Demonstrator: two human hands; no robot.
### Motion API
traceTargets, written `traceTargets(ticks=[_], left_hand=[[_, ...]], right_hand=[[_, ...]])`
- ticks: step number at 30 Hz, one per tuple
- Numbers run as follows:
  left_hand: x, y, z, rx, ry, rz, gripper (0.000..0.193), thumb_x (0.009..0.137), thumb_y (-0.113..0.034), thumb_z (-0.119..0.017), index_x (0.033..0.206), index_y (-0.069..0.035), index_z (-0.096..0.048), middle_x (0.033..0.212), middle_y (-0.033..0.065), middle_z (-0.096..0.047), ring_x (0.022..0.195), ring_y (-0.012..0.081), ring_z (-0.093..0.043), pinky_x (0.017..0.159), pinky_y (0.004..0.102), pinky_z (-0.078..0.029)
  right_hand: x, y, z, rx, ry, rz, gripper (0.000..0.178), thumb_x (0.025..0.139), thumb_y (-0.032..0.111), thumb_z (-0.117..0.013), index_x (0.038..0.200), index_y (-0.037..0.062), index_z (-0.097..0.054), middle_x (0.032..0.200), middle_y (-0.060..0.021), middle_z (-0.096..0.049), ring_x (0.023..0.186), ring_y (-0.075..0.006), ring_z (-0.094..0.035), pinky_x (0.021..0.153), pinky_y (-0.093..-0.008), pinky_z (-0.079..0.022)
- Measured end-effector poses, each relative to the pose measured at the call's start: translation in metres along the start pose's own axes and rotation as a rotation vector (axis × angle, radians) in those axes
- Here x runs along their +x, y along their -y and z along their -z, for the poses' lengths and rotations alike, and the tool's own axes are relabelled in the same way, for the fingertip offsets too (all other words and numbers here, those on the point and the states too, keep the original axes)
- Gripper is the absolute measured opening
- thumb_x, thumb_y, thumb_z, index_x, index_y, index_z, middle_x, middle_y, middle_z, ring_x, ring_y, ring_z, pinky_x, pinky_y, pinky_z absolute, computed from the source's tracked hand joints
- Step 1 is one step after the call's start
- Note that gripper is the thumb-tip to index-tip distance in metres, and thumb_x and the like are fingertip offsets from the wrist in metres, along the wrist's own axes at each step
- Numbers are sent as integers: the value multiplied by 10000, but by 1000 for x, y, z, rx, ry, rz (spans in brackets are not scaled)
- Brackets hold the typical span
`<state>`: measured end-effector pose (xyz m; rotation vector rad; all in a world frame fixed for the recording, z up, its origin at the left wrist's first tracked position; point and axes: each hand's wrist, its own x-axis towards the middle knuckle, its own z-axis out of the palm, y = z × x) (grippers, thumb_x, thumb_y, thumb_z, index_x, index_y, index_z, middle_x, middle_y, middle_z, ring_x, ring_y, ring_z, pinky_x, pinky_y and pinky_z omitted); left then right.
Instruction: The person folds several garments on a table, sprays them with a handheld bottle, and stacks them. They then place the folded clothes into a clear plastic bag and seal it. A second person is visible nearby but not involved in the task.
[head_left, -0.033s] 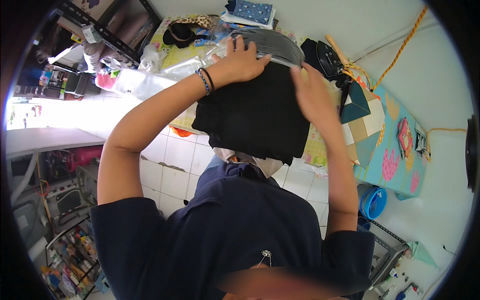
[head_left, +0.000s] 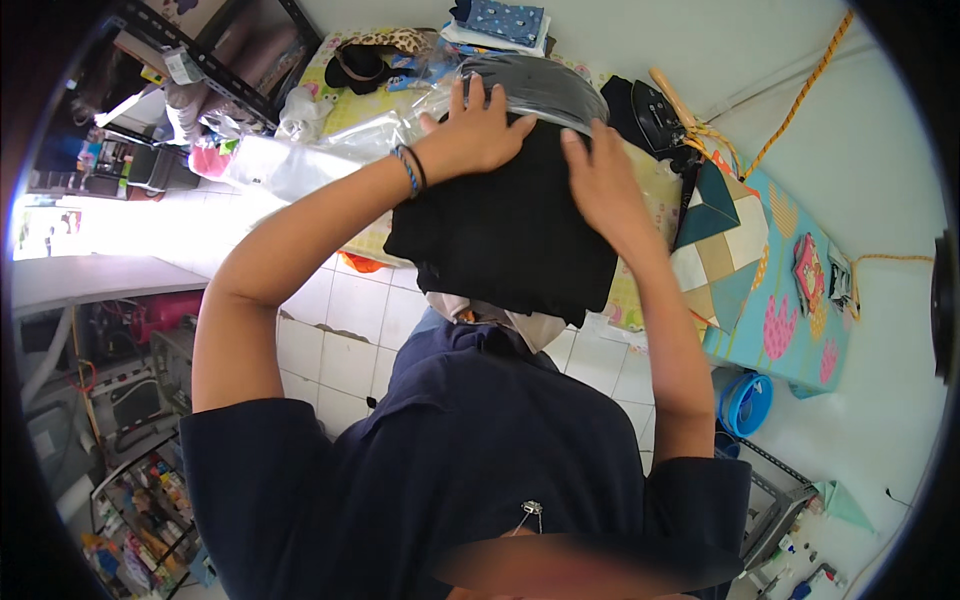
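A folded black garment (head_left: pixel 500 220) lies in front of me, its near end hanging over the table's edge. At its far end is a dark bundle under shiny clear plastic (head_left: pixel 535 85); whether it is the same garment inside a bag I cannot tell. My left hand (head_left: pixel 470 132), with fingers spread, rests at the left side where black cloth and plastic meet. On the right side, my right hand (head_left: pixel 603 185) lies along the cloth with its fingers stretched toward the plastic edge. Neither hand grips anything that I can see.
Clear plastic bags (head_left: pixel 290 168) spread to the left on the yellow-green tablecloth (head_left: pixel 645 300). An iron (head_left: pixel 660 115) stands at the far right, beside a patchwork cloth (head_left: pixel 715 240). Folded clothes (head_left: pixel 500 25) are piled at the back. A blue bucket (head_left: pixel 746 405) sits lower right.
My right hand has moved a little left, further onto the black cloth. My left hand has shifted slightly left. The garment looks nearly unmoved.
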<state>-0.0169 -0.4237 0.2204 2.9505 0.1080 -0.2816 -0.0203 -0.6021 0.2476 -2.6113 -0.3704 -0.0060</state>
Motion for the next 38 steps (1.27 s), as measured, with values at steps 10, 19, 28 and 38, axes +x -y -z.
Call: traceTargets(ticks=[10, 19, 28, 38], left_hand=[[-108, 31, -60, -279, -389, -142, 692, 979, -449, -478, 1542, -106, -268, 1567, 288, -192, 1418, 485, -234, 1076, 625, -244], [-116, 40, -101, -470, -499, -185, 653, 925, -385, -563, 1490, -99, -403, 1569, 275, -224, 1426, 463, -241, 1106, 565, -222], [-105, 55, -136, -1378, -740, -48, 434, 929, 8, -468, 1362, 15, -441, 1462, 236, -425, 1397, 317, -374, 1167, 425, -250], [-46, 115, -133, -1905, -32, 801, 844, 964, -620, -437, 1433, 77, -350, 1380, 196, -497, 1259, 232, -481, 1079, 358, -360]], right_hand=[[-91, -7, -78, -53, -209, 226, 675, 936, 428, -556, 1494, 93, -379, 1513, -295, -312, 1336, -520, -350, 946, -592, -386], [-109, -39, -116, 158, -366, 333, 516, 900, 265, -557, 1362, 34, -548, 1465, -301, -404, 1340, -498, -380, 1076, -540, -309], [-120, -46, -132, 411, -528, 89, 353, 989, 130, -458, 1264, -67, -560, 1361, -317, -507, 1285, -449, -481, 1097, -513, -341], [53, -138, -98, 762, -263, -386, 519, 1056, 411, -385, 1269, -16, -592, 1254, -124, -626, 1144, -193, -573, 988, -343, -393]])
